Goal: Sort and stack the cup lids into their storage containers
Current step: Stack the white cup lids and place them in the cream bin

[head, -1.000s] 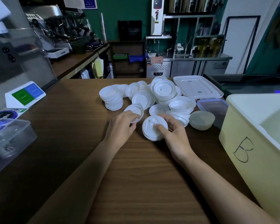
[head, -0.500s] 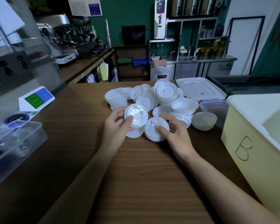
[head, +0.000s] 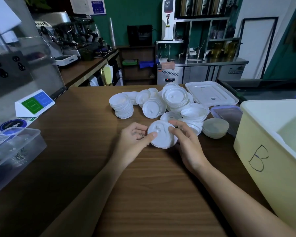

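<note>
A small stack of white cup lids (head: 161, 136) sits between my hands near the middle of the wooden table (head: 143, 185). My left hand (head: 135, 139) grips its left edge, thumb on top. My right hand (head: 186, 142) grips its right edge, fingers curled over the top. Behind it lies a heap of several white lids (head: 174, 101), some in neat stacks (head: 122, 106). A pale yellow bin marked B (head: 266, 151) stands open at the right.
A flat white container lid (head: 210, 94) and a clear box with a blue rim (head: 227, 115) lie behind the bin. A translucent bowl-shaped lid stack (head: 215, 128) sits beside the heap. At the left are a clear plastic box (head: 12, 154) and a green-blue card stand (head: 33, 103).
My left hand lifted a lid from the table, carried it right and set it on the stack under my right hand. Both hands now hold that stack.
</note>
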